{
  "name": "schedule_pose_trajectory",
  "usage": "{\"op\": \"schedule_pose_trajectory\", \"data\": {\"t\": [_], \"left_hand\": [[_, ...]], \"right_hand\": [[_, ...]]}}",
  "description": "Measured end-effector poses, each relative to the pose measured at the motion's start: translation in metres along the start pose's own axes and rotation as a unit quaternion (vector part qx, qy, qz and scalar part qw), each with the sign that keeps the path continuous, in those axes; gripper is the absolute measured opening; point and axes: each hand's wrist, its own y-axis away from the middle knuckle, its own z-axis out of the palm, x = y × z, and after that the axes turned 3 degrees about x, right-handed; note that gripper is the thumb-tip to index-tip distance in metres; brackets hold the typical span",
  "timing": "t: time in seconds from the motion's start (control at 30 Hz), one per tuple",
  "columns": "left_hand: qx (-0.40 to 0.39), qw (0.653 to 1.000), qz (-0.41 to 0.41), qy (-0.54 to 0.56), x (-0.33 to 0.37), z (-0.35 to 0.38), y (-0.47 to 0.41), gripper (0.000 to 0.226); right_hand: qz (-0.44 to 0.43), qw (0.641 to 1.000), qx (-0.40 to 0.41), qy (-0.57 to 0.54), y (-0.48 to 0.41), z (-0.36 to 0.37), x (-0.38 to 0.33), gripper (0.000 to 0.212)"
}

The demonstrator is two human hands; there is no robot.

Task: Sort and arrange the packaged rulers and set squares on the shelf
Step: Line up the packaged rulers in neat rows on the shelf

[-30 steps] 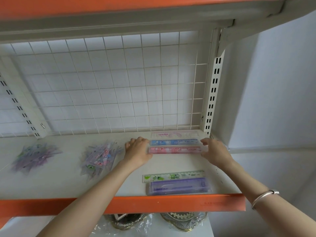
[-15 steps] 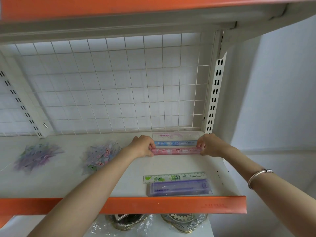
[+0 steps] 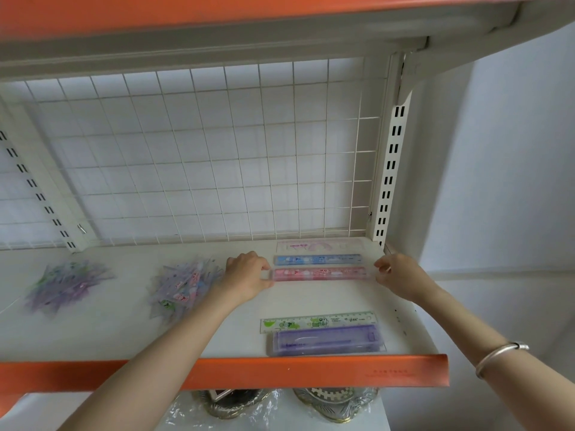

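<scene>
Pink packaged plastic ruler point(image 3: 320, 273) lies crosswise near the back of the white shelf point(image 3: 311, 301), between the hands. The left hand point(image 3: 247, 275) pinches its left end. The right hand point(image 3: 401, 275), fingers loosely curled, sits just beside its right end; whether it has a grip is unclear.

The single head-worn camera stands near the shelf point(image 3: 124, 331), just above its orange front lip point(image 3: 280, 371), and faces forward and slightly down. The wire grid back point(image 3: 199, 157) fills 12 o'clock beneath the upper shelf point(image 3: 217, 14), with a wall point(image 3: 513, 181) at 3 o'clock.
</scene>
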Motion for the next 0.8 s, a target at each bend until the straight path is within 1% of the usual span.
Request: {"op": "schedule_pose_trajectory", "data": {"t": [0.1,0.23,0.57,0.7,0.8], "left_hand": [[0.018,1.0,-0.014,0.0,0.0,0.003,0.008,0.035],[0.025,1.0,-0.013,0.003,0.004,0.004,0.012,0.03],[0.04,0.999,-0.009,0.03,0.007,0.006,0.011,0.032],[0.041,0.999,-0.02,0.02,0.004,0.008,0.008,0.03],[0.045,0.998,-0.032,0.009,0.002,0.007,0.004,0.035]], "right_hand": [[0.019,1.0,0.017,-0.007,0.003,0.008,0.007,0.032],[0.02,0.999,0.028,0.005,0.005,0.012,0.008,0.029],[0.012,1.0,0.026,-0.012,0.008,0.017,-0.002,0.032],[0.035,0.999,0.037,-0.01,0.008,0.014,-0.005,0.029],[0.016,1.0,0.02,0.013,0.005,0.011,-0.008,0.046]]}}
